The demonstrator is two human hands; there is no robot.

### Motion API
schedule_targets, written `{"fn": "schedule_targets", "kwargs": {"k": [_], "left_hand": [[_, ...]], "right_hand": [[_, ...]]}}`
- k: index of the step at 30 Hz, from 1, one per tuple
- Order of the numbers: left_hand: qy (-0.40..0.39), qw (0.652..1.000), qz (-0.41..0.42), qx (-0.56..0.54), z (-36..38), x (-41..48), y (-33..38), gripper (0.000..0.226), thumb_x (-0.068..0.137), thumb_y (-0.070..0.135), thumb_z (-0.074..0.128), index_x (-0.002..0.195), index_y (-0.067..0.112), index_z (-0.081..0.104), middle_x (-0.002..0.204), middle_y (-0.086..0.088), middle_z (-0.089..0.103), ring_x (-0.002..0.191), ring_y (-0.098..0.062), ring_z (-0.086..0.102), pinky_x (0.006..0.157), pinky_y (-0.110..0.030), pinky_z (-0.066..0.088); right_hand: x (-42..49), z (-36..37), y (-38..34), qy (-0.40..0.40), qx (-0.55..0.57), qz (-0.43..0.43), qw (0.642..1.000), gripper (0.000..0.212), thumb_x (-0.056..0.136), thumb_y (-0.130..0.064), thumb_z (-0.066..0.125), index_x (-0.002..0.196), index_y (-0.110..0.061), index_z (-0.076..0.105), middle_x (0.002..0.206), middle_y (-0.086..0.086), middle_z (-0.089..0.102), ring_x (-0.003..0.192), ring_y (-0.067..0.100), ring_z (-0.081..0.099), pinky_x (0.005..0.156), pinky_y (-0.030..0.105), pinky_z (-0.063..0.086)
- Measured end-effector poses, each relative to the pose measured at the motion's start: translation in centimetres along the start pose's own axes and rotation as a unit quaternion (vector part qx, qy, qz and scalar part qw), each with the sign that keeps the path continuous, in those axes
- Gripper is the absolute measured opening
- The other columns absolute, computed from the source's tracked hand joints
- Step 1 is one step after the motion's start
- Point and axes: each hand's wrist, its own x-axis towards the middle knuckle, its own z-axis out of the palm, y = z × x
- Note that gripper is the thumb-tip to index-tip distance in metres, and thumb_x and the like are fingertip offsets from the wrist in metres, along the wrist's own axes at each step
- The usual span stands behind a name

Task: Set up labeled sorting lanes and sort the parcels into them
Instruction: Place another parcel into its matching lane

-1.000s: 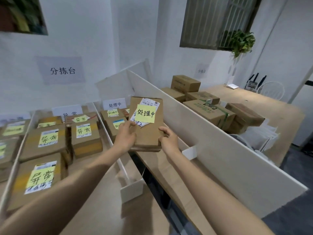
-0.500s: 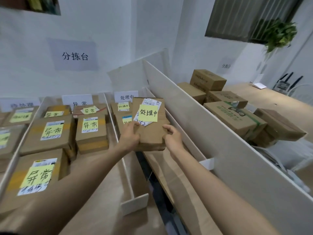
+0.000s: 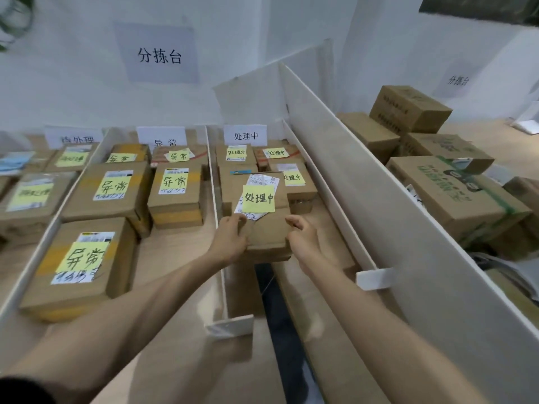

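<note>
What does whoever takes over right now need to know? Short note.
Left hand grips the near left corner of the parcel noted 处理中.
Right hand is curled at its right edge; grip unclear.
Parcel is in the lane under the 处理中 sign, in front of others noted alike.
Done: signs up, 异常 parcels in their lane.
Left: let go; then probably the boxes beyond the tall board, which show no yellow notes.
</note>
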Motion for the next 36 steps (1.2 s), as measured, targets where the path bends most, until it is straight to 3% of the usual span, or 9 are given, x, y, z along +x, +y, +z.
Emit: {"fn": "schedule_targets", "kwargs": {"k": [3,7,10,16,19,22,25,29,36], "left_hand": [[-0.008,1.000,-0.012,0.014,1.1,-0.4,-0.4,0.045,0.087,0.002,0.054,0.131,0.006,0.046,0.133,-0.015,0.044,0.120,-0.027,0.044,0.094,-0.025,0.036],[-0.020,0.999,-0.039,0.012,2.2,-0.8,-1.4,0.045,0.085,0.000,0.054,0.129,0.005,0.047,0.134,-0.016,0.044,0.121,-0.028,0.045,0.093,-0.025,0.037],[-0.020,0.998,-0.053,0.027,2.9,-0.7,-2.1,0.044,0.081,-0.004,0.053,0.124,0.003,0.049,0.131,-0.017,0.048,0.117,-0.029,0.047,0.089,-0.027,0.038],[-0.017,0.993,-0.116,-0.001,4.0,0.2,-2.6,0.042,0.081,-0.007,0.047,0.121,0.005,0.050,0.126,-0.015,0.053,0.096,-0.026,0.052,0.066,-0.024,0.039],[-0.020,0.985,-0.161,-0.056,4.8,0.8,-2.6,0.041,0.080,-0.010,0.046,0.118,0.007,0.049,0.121,-0.014,0.052,0.085,-0.025,0.054,0.049,-0.022,0.042],[-0.015,0.980,-0.184,-0.074,5.4,1.3,-2.6,0.030,0.084,-0.008,0.044,0.108,0.010,0.048,0.113,-0.011,0.051,0.076,-0.023,0.051,0.041,-0.015,0.038],[-0.009,0.976,-0.201,-0.087,5.7,1.7,-2.9,0.025,0.085,-0.006,0.044,0.103,0.010,0.046,0.114,-0.014,0.053,0.076,-0.025,0.050,0.053,-0.025,0.040],[-0.003,0.975,-0.208,-0.077,5.8,2.3,-3.2,0.024,0.085,-0.004,0.044,0.103,0.011,0.044,0.122,-0.015,0.053,0.086,-0.026,0.049,0.060,-0.025,0.037],[-0.002,0.975,-0.215,-0.059,5.9,3.2,-3.5,0.032,0.086,-0.001,0.048,0.117,0.005,0.047,0.124,-0.014,0.051,0.088,-0.027,0.050,0.058,-0.025,0.040]], "right_hand": [[0.5,-0.1,1.4,-0.012,0.003,0.015,1.000,0.049,0.088,0.009,0.037,0.122,-0.019,0.058,0.126,-0.001,0.055,0.112,0.014,0.051,0.096,0.035,0.050],[1.0,-0.3,2.7,-0.031,-0.011,0.023,0.999,0.049,0.088,0.009,0.037,0.124,-0.016,0.057,0.125,-0.002,0.054,0.110,0.013,0.050,0.083,0.024,0.049],[1.7,0.1,3.7,-0.042,-0.019,0.037,0.998,0.049,0.085,0.010,0.038,0.122,-0.014,0.059,0.126,0.001,0.056,0.117,0.017,0.050,0.097,0.034,0.048],[3.2,1.0,5.8,-0.054,-0.013,0.065,0.996,0.052,0.078,0.012,0.040,0.117,-0.013,0.063,0.123,0.002,0.060,0.111,0.020,0.057,0.089,0.033,0.049],[4.0,1.0,6.4,-0.062,-0.018,0.074,0.995,0.049,0.081,0.011,0.041,0.118,-0.014,0.062,0.122,0.001,0.059,0.113,0.019,0.055,0.094,0.033,0.048],[4.7,1.1,6.8,-0.071,-0.031,0.076,0.994,0.049,0.081,0.012,0.041,0.119,-0.014,0.061,0.123,0.001,0.057,0.115,0.019,0.053,0.094,0.032,0.046],[5.3,1.4,7.1,-0.082,-0.036,0.080,0.993,0.049,0.082,0.011,0.040,0.120,-0.014,0.060,0.125,0.001,0.057,0.116,0.018,0.052,0.092,0.029,0.046],[6.2,2.0,7.0,-0.099,-0.036,0.087,0.991,0.049,0.084,0.011,0.041,0.122,-0.015,0.059,0.128,0.000,0.055,0.119,0.018,0.050,0.099,0.033,0.047],[6.8,2.2,6.6,-0.113,-0.042,0.092,0.988,0.049,0.085,0.011,0.042,0.124,-0.014,0.057,0.130,0.002,0.052,0.123,0.019,0.047,0.096,0.031,0.046]]}}
